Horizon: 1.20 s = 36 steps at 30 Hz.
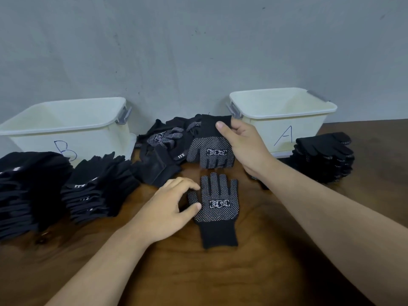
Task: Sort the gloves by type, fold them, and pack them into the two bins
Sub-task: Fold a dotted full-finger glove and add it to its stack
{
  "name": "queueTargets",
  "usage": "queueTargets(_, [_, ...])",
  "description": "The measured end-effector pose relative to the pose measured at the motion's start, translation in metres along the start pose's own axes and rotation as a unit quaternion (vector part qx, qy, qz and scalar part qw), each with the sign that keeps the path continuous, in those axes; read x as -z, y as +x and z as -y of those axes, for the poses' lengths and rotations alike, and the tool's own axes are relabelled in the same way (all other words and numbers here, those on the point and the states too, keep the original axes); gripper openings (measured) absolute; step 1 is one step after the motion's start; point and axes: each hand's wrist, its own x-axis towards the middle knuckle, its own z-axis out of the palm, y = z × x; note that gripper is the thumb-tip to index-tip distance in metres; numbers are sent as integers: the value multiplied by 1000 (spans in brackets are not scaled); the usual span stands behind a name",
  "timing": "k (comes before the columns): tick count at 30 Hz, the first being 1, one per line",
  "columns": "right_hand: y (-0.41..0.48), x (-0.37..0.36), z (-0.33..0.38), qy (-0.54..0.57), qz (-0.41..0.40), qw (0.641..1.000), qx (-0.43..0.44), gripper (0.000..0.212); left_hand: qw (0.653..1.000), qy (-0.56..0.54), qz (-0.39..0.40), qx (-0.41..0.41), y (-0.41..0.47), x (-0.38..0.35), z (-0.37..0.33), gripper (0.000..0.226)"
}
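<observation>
Fingers of the right hand pinch the cuff of a dotted glove, held up over the loose pile btwn bin B & bin A. Left hand sits curled at the thumb of a 2nd dotted glove lying flat on the desk, thumb tip on it; can't tell if it grips. Step looks like pairing same-type gloves. Next, prob.: lay the held one squarely on the flat one, fold, add to the dotted stack by bin A.
</observation>
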Motion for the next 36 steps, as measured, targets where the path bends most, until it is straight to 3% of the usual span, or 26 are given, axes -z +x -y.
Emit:
queueTargets(7, [-32,3,-2,3,3,1000,-31,20,993,-26,-70,90,5,-1,-2,15])
queueTargets(11, [-58,0,-8,-1,23,999,-32,19,990,-50,-79,107,4,0,0,21])
queueTargets(15, [-90,7,-12,-100,58,993,-28,15,988,-67,-73,118,4,2,1,30])
queueTargets(18, [-111,19,-18,-233,128,964,0,27,988,-65,-70,122,3,3,1,32])
queueTargets(22, [-126,24,-15,-381,261,886,38,61,988,-61,-57,129,1,3,-4,31])
queueTargets(27, [-115,30,-18,-496,308,806,99,55,990,-51,-48,123,0,3,-9,37])
queueTargets(30, [-111,37,-22,-515,308,792,110,46,993,-29,-22,112,-1,3,-12,45])
queueTargets(36, [-111,41,-28,-510,304,798,100,44,994,24,1,107,-2,1,-18,73])
